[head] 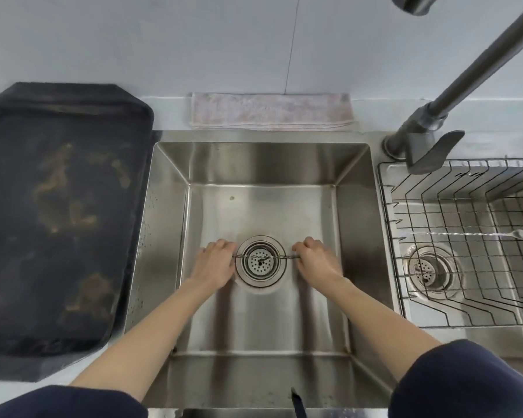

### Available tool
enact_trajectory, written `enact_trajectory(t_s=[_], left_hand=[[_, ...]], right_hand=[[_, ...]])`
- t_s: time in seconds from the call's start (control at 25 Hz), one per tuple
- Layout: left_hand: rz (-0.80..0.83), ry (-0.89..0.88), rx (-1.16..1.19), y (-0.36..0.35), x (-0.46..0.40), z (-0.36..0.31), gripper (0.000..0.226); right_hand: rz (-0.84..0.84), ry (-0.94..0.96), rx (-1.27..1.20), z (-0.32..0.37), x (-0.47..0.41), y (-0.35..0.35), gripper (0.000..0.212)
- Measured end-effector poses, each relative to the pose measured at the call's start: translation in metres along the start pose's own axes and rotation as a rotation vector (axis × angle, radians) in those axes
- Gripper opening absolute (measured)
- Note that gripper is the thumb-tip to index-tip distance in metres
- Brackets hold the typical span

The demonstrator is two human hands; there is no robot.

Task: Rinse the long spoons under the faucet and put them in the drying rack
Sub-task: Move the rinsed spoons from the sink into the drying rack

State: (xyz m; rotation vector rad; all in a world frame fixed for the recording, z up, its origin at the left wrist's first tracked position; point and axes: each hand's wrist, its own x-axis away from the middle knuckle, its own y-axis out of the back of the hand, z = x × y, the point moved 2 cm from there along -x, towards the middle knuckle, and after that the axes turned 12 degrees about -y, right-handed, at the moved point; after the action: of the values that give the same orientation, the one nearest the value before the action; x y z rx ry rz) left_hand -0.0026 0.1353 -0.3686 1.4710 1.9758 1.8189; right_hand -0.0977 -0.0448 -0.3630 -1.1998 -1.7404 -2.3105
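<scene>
A thin long metal spoon [261, 257] lies level across the drain [261, 260] of the steel sink [169, 164]. My left hand [215, 263] grips its left end and my right hand [316, 260] grips its right end, so both ends are hidden in my fingers. A second long spoon [465, 234] rests across the wire drying rack [384, 206] on the right, bowl pointing right. The grey faucet [471, 76] rises at the upper right, its spout out of view above; no water shows.
A dark stained tray [58, 212] covers the counter left of the sink. A folded pale cloth [271, 111] lies behind the sink. The rack sits over a second basin with its own drain [429, 271]. The faucet lever [435, 152] overhangs the rack's back left corner.
</scene>
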Motion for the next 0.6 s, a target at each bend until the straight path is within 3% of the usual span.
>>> enact_trajectory(t_s=[0.6], left_hand=[[-0.055,-0.004,-0.008,-0.019,-0.022,0.002,0.024]], right_hand=[[-0.006,0.018,-0.007,0.003,-0.023,-0.024,0.025]])
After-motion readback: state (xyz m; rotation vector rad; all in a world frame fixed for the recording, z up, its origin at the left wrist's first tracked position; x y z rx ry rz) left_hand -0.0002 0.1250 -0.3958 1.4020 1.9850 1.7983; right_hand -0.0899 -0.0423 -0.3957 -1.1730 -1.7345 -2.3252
